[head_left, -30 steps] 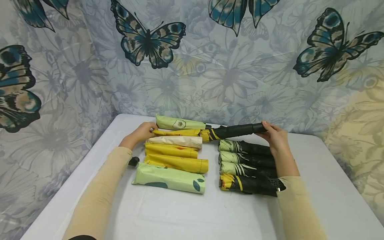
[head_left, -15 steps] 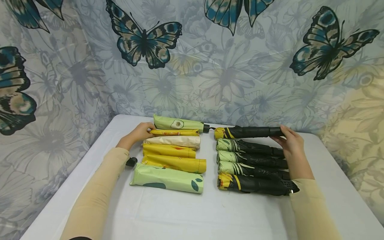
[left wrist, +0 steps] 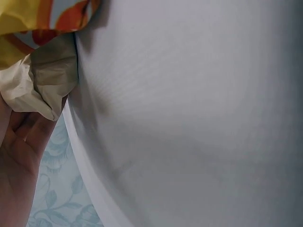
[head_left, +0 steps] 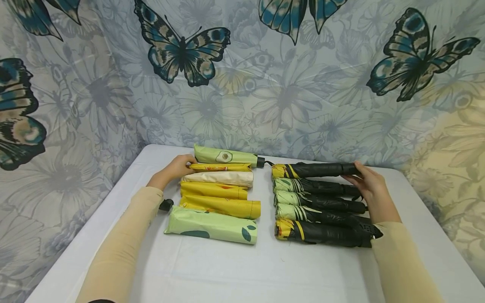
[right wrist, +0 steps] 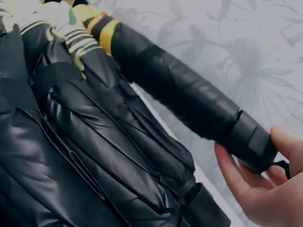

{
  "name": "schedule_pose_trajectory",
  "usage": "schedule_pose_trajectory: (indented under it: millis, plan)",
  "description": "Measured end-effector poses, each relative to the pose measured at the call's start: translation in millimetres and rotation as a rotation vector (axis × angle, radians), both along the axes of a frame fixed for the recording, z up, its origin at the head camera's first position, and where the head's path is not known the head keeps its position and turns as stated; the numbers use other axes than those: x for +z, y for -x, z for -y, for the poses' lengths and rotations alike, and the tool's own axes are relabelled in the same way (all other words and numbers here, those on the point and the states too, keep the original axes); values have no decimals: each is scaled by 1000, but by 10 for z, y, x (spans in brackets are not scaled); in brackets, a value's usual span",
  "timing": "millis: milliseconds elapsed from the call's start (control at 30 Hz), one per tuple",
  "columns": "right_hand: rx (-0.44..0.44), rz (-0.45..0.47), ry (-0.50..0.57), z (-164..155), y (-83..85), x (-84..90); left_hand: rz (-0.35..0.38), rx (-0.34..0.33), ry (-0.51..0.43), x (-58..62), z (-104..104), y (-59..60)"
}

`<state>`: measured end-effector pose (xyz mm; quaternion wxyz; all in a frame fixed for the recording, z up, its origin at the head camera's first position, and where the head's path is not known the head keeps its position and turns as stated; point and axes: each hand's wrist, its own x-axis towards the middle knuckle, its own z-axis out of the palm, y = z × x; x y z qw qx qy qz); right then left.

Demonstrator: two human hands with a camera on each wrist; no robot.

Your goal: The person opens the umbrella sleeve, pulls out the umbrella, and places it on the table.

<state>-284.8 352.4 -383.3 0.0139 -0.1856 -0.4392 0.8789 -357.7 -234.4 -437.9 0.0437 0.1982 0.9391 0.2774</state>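
We see our right hand curled round the handle end of a black folded umbrella with a yellow tip. A second ago this umbrella lay across the gap between the two groups, its yellow end against the sleeved ones; now it sits at the far end of the right-hand row, parallel to the four black umbrellas nearer us and just beside the farthest of them. It looks to be resting on the bench, or very nearly so, though our fingers keep their hold on the handle in the right wrist view. We judge that the sorting of this piece is close to finished, with only the letting go left.

Our left hand has barely shifted. It rests at the left end of the thin yellow sleeved umbrella, fingers bent loosely over it; whether it truly pinches it we cannot tell. Around it lie the green sleeved umbrella at the far end, a cream one, and more yellow and green ones nearer us.
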Motion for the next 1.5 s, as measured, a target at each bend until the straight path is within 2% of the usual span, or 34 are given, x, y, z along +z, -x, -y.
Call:
schedule_pose_trajectory:
  millis: [200, 333, 433, 500, 633, 733, 833, 967, 1067, 1233, 1367, 1500]
  plan:
    - [50, 52, -135, -34, 35, -52, -1, 12, 12, -1, -1, -1]
    - [109, 36, -267, -46, 18, -95, -6, 16, 10, -6, -1, 1]
    - [124, 27, -422, -36, -3, -133, -6, 18, 11, -9, -4, 0]
    - [102, 43, -529, -10, -13, -150, -4, 17, 11, -10, -7, 0]
    - [52, 108, -851, 35, -18, -181, -3, 10, 8, -11, -17, -3]
    - [47, 138, -1000, 33, -17, -210, -8, 10, 14, -7, -18, -11]
    - [60, 132, -944, -1, -14, -239, -20, 8, 26, -8, -15, -14]
    - [67, 107, -803, -25, -20, -233, -34, -1, 26, -9, -13, -14]
    - [64, 101, -767, -26, -22, -226, -34, -4, 22, -3, -11, -16]
    - [107, 132, -843, -34, 0, -255, -35, -1, 24, 2, -14, -24]
    - [138, 135, -856, -38, 6, -274, -32, -4, 24, 7, -14, -21]
    - [144, 132, -868, -49, -9, -277, 18, -3, 6, 41, -6, -13]
